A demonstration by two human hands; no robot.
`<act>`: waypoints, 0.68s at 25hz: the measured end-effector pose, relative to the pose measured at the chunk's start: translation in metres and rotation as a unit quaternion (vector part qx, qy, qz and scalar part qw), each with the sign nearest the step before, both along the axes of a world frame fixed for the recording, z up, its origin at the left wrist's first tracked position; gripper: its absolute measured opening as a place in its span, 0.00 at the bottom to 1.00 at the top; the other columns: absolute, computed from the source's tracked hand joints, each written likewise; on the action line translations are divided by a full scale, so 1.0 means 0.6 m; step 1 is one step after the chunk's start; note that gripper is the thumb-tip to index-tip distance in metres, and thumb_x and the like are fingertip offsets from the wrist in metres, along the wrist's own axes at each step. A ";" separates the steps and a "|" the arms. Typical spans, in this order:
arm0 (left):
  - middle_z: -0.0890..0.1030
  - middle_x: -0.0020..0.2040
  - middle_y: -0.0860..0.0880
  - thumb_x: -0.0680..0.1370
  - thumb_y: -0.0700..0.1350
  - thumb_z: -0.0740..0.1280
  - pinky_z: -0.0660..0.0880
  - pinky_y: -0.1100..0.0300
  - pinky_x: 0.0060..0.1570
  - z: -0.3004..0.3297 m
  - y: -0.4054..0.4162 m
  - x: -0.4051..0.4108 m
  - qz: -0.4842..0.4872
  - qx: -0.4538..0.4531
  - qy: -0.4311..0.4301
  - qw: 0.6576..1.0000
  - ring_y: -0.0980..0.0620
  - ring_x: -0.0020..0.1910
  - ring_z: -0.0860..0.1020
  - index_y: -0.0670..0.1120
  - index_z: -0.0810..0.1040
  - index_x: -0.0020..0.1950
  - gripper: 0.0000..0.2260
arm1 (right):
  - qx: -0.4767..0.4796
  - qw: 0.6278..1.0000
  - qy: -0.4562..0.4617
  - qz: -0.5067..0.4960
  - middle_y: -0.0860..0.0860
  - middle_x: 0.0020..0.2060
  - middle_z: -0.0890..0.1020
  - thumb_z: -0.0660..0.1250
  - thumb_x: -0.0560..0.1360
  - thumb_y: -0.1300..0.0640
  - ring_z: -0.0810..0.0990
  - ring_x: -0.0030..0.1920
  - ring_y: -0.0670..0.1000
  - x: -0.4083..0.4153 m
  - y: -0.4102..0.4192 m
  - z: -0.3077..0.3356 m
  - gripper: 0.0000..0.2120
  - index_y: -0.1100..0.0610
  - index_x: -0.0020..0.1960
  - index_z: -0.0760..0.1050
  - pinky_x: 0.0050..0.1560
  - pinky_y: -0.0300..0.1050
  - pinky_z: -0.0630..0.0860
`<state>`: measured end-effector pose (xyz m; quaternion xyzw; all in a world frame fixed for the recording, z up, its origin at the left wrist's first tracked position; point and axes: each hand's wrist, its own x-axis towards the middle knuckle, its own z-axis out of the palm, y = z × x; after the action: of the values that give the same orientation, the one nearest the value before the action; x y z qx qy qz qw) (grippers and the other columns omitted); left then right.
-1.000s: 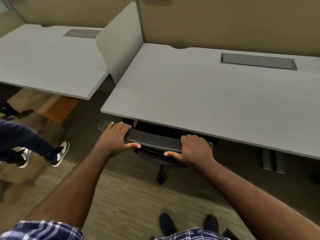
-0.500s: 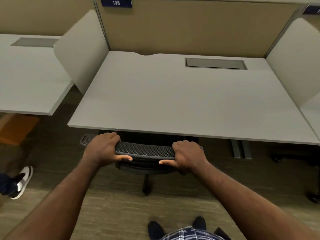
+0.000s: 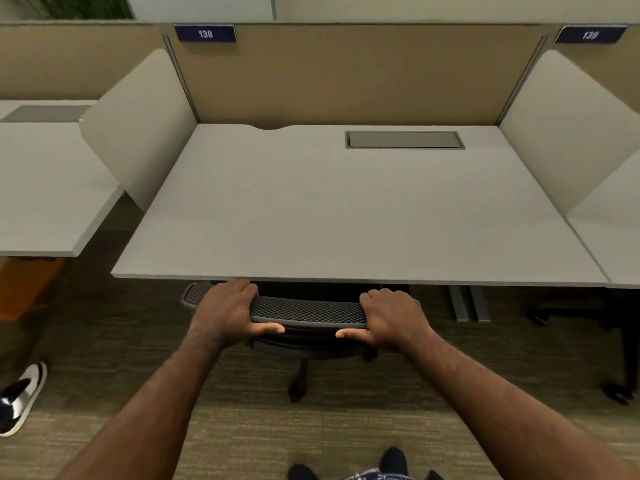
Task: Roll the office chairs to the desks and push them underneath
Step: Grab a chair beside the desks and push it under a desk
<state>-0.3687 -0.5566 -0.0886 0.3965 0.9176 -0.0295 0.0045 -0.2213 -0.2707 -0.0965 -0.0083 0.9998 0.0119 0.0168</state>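
A black mesh-backed office chair (image 3: 306, 311) stands under the front edge of the grey desk (image 3: 346, 216) marked 138. Only the top rail of its backrest, part of the seat, and one caster leg show; the rest is hidden beneath the desktop. My left hand (image 3: 230, 313) grips the left part of the backrest's top rail, thumb underneath. My right hand (image 3: 388, 318) grips the right part in the same way. The backrest sits almost against the desk's front edge.
White divider panels (image 3: 138, 129) flank the desk, with a neighbouring desk (image 3: 45, 188) to the left and another to the right. A second chair's base (image 3: 616, 393) stands at the right. Another person's shoe (image 3: 20, 396) is on the carpet at far left. Desk legs (image 3: 469, 303) are right of the chair.
The chair has gone a little further under the desk, both hands still holding the backrest. The view has swung to face desk 138 squarely, and the other person's shoe stays at the far left.
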 end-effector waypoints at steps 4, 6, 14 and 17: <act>0.78 0.46 0.48 0.62 0.84 0.45 0.71 0.53 0.44 0.001 0.068 0.009 -0.003 -0.004 -0.003 1.000 0.48 0.43 0.75 0.46 0.76 0.50 0.46 | 0.000 1.000 0.007 -0.006 0.49 0.40 0.79 0.36 0.63 0.15 0.74 0.37 0.51 0.005 0.066 -0.004 0.46 0.52 0.45 0.72 0.35 0.47 0.69; 0.77 0.46 0.48 0.62 0.84 0.42 0.71 0.53 0.45 0.003 0.102 0.010 0.002 -0.016 -0.008 1.000 0.49 0.43 0.73 0.46 0.76 0.51 0.47 | 0.005 1.000 0.009 -0.006 0.50 0.42 0.80 0.36 0.63 0.15 0.75 0.38 0.51 0.006 0.099 -0.005 0.47 0.52 0.47 0.73 0.35 0.46 0.67; 0.75 0.44 0.49 0.62 0.85 0.41 0.69 0.53 0.42 -0.014 0.199 0.034 0.029 -0.008 -0.010 0.999 0.51 0.39 0.67 0.46 0.75 0.49 0.47 | 0.022 1.000 -0.008 -0.003 0.50 0.43 0.79 0.37 0.64 0.15 0.69 0.38 0.50 0.014 0.207 -0.016 0.48 0.53 0.50 0.73 0.36 0.46 0.67; 0.75 0.43 0.49 0.63 0.85 0.42 0.68 0.53 0.41 -0.023 0.222 0.044 0.028 -0.003 -0.010 1.000 0.51 0.39 0.67 0.47 0.75 0.49 0.46 | 0.022 1.000 -0.013 -0.009 0.50 0.44 0.79 0.38 0.65 0.15 0.70 0.38 0.49 0.027 0.232 -0.022 0.47 0.53 0.50 0.74 0.38 0.46 0.71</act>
<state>-0.3421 -0.4234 -0.1025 0.3706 0.9282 -0.0283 0.0156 -0.2052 -0.1315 -0.1097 0.0009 0.9990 0.0335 0.0297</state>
